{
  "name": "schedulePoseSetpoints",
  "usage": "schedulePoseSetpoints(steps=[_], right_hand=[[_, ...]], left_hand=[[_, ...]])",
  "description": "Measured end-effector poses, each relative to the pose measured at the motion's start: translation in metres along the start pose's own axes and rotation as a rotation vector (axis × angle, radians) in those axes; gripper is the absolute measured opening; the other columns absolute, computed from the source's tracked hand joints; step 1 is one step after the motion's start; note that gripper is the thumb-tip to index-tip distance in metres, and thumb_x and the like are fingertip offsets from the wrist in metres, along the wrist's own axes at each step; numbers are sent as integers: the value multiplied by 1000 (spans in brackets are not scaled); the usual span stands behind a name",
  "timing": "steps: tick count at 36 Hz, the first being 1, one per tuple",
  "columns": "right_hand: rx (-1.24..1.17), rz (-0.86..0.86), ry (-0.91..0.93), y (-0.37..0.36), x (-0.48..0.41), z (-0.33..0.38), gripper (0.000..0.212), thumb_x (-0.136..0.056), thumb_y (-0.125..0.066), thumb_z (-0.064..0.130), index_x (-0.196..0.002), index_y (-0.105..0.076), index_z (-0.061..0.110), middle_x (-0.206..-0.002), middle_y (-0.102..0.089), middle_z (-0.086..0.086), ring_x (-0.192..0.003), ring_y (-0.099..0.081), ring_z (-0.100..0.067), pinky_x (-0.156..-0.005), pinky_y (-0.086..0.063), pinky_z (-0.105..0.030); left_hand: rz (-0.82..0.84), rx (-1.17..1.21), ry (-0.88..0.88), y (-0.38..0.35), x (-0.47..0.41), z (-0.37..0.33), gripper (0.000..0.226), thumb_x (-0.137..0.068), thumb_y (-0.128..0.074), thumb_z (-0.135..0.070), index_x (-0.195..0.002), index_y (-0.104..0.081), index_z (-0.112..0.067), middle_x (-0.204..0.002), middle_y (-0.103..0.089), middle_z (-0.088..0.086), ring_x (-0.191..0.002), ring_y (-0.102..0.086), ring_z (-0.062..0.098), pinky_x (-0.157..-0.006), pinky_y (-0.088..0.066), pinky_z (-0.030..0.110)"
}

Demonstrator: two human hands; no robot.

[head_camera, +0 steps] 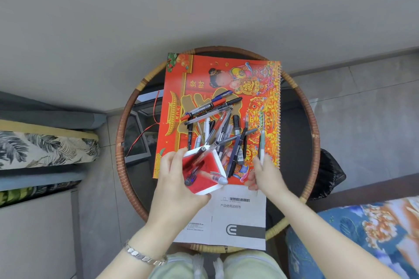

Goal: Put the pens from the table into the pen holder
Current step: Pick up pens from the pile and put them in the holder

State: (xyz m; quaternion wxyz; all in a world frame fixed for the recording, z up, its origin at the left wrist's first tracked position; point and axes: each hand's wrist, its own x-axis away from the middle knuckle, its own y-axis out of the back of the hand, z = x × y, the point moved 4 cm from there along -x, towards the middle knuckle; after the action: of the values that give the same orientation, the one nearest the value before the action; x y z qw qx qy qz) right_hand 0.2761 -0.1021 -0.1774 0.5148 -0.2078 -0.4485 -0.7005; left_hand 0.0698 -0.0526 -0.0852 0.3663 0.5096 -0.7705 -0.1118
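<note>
My left hand [174,185] grips a square pen holder [205,171], white outside and red inside, tilted toward me above the table's near side. Several pens stick out of it. My right hand [263,174] pinches the lower end of a pale green pen [262,144] that points away from me. A heap of pens [217,124], black, red, blue and clear, lies on a red and gold spiral-bound calendar [260,88] just beyond both hands.
The calendar rests on a round dark table with a wicker rim [315,119]. A white printed manual [235,219] lies at the near edge. A red cord [145,133] trails at the left. Patterned cushions flank the table; a black bag [328,174] sits at the right.
</note>
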Motion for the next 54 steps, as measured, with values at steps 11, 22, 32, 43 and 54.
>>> schedulePoseSetpoints(steps=[11,22,32,43,54], right_hand=[[94,219,435,91,100,105,33,-90,-45,41,-66,-67,33,-45,-40,11,-35,-32,-4,-37,-25,-10],[656,-227,735,33,114,127,15,-81,-64,30,-76,-70,17,-75,-62,-3,-66,-65,-27,-58,-48,-30],[66,-117,806,12,95,97,47,-92,-24,59,-119,-39,24,-116,-41,9,-111,-37,-4,-98,-25,-7],[484,-117,93,-12,-9,43,44,-87,-56,45,-107,-56,6,-109,-62,-11,-99,-60,-31,-71,-45,-35],[424,-205,-4,-37,-30,29,34,-90,-52,26,-101,-55,-6,-103,-62,-23,-92,-60,-40,-64,-39,-35]], left_hand=[[25,8,-6,-5,-7,-15,91,-56,-84,-23,-133,-36,-25,-117,-29,-13,-109,-42,7,-86,-38,19],[15,-41,-161,-14,3,-35,90,-57,-82,-12,-133,-35,-24,-115,-26,-20,-117,-41,5,-89,-35,11],[-15,71,-83,-2,-1,-33,92,-57,-84,-13,-135,-35,-24,-109,-26,-33,-99,-39,-10,-82,-29,-7],[-67,24,-1,20,-7,-7,91,-60,-84,-16,-134,-32,-27,-116,-26,-17,-106,-39,0,-71,-34,-3],[-47,11,69,19,1,4,92,-61,-83,-17,-136,-30,-28,-127,-28,-14,-115,-42,4,-85,-35,14]])
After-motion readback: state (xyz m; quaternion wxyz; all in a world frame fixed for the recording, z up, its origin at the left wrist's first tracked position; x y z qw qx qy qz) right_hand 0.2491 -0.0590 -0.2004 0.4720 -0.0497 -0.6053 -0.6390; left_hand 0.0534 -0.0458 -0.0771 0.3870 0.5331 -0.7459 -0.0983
